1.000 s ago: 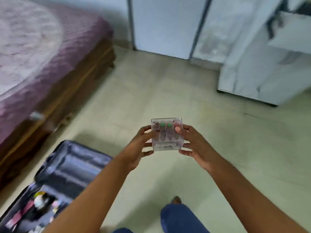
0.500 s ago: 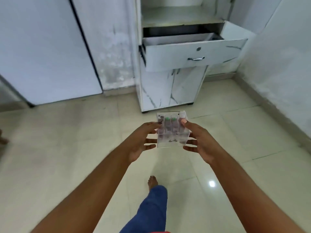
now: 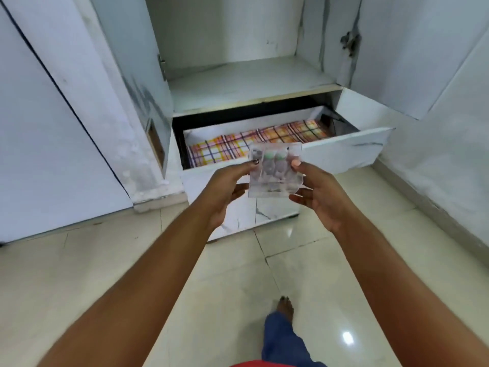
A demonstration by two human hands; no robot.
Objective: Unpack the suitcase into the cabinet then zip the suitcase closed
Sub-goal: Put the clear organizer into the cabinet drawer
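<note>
**Surface and material findings**

I note a clear, glossy plastic case (image 3: 275, 170), hard-walled and see-through. The cabinet (image 3: 238, 83) shows a smooth white marble-patterned laminate, scuffed in places. Checked woven cloth (image 3: 227, 152) lies matt in the drawer (image 3: 341, 149). Floor tiles (image 3: 317, 274) are polished and reflective.

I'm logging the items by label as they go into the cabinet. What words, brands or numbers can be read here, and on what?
None can be read.
Clear plastic case, held between left hand and right hand: dark marks on its upper left corner and front, too blurred to read.
Checked cloth in the open drawer: pattern only, no text.
</note>
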